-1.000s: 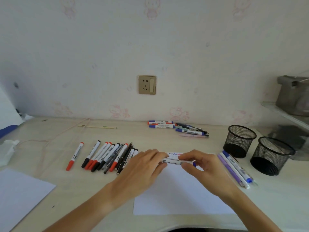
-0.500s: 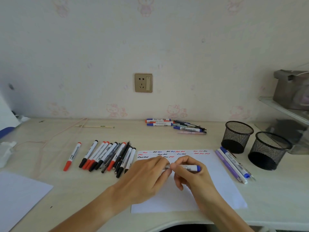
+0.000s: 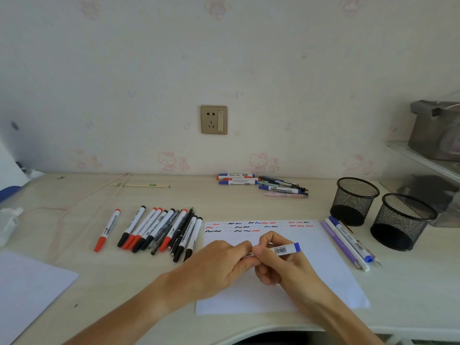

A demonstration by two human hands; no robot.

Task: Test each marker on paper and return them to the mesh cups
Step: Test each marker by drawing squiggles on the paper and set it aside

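A white marker with a blue end [image 3: 283,250] lies level above the white test paper [image 3: 331,270], which carries rows of red, blue and black squiggles near its far edge. My right hand [image 3: 281,267] grips the marker's barrel. My left hand [image 3: 219,265] pinches its other end, which the fingers hide. Two black mesh cups [image 3: 354,200] [image 3: 402,221] stand at the right. A row of several red and black markers [image 3: 159,229] lies left of the paper.
Several pens [image 3: 348,241] lie between the paper and the cups. More markers [image 3: 261,184] sit by the wall under a socket [image 3: 214,120]. A second white sheet [image 3: 27,290] lies at the front left, a ruler [image 3: 140,186] and cord further back. A shelf [image 3: 430,160] juts in at right.
Both hands have drawn the blue marker back toward me from the paper's far edge, uncovering the squiggle rows. The grip on both ends has stayed the same.
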